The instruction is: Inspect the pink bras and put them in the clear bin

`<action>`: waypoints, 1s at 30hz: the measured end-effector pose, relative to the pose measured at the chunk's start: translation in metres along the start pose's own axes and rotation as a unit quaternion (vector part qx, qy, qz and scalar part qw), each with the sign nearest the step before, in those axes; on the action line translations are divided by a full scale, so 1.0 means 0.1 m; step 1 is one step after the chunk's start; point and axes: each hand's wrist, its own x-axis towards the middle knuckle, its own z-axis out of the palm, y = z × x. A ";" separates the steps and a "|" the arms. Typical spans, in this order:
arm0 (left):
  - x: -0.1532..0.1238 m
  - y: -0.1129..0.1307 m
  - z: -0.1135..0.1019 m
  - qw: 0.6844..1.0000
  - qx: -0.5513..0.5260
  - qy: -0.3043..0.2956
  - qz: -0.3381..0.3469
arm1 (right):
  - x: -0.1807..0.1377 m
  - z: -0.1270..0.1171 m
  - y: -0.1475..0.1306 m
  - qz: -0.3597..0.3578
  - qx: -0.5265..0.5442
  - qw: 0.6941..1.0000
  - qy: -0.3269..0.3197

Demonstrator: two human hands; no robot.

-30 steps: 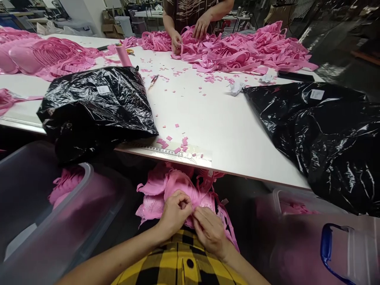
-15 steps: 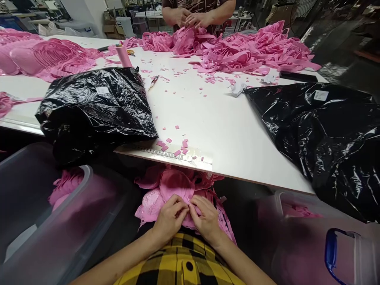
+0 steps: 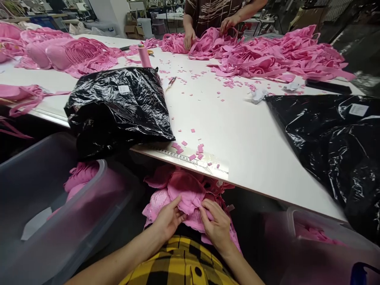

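Observation:
A pink bra (image 3: 185, 192) with a smooth cup and a lace-covered cup lies in my lap, below the table's front edge. My right hand (image 3: 218, 223) pinches the bra's fabric at the lower right of the smooth cup. At the cup's lower left is my left hand (image 3: 170, 219), its thumb raised against the cup and its fingers apart, loosely curled, palm partly showing. More pink bras (image 3: 160, 177) are bunched behind it, partly under the tabletop.
Black plastic bags lie left (image 3: 124, 107) and right (image 3: 326, 146) on the white table (image 3: 237, 130). Pink scraps (image 3: 192, 156) lie by a measuring tape (image 3: 172, 154). Translucent bins (image 3: 101, 198) flank me. Across the table, a person's hands (image 3: 190, 38) touch a pink garment pile (image 3: 267, 55).
My left hand has let go of its pinch and moved slightly left and down, fingers loosened. My right hand still pinches the bra. The view has shifted left; the other person's hands have moved apart.

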 end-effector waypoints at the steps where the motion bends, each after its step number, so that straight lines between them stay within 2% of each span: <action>1: 0.04 -0.03 0.03 1.000 0.002 -0.001 0.007 | 0.00 -0.01 0.01 -0.007 0.000 1.000 -0.006; 9: 0.01 -0.11 0.01 0.982 0.106 -0.114 0.106 | 0.09 -0.10 -0.03 -0.050 -0.035 0.995 -0.077; 14: -0.02 -0.13 0.05 0.973 0.150 -0.118 0.130 | 0.18 -0.17 -0.12 -0.047 0.007 0.992 -0.116; 19: 0.01 -0.20 0.10 0.957 0.205 -0.127 0.160 | 0.20 -0.15 -0.09 -0.070 -0.022 0.993 -0.093; 22: -0.02 -0.14 0.01 0.942 0.295 -0.118 0.110 | 0.15 -0.15 -0.05 -0.060 -0.014 0.992 -0.109; 24: -0.09 -0.05 -0.09 0.889 0.427 -0.099 0.130 | 0.11 -0.15 -0.03 -0.053 -0.006 0.992 -0.113; 26: -0.16 0.05 -0.15 0.789 0.555 -0.070 0.255 | 0.08 -0.14 -0.01 -0.052 -0.005 0.992 -0.116; 28: -0.20 0.14 -0.14 0.680 0.625 -0.042 0.381 | 0.07 -0.12 -0.01 -0.056 -0.005 0.991 -0.122; 29: -0.20 0.16 -0.11 0.640 0.648 -0.038 0.412 | 0.07 -0.11 -0.01 -0.058 -0.004 0.991 -0.124; 30: -0.19 0.18 -0.07 0.613 0.667 -0.036 0.423 | 0.07 -0.11 -0.01 -0.061 -0.004 0.990 -0.124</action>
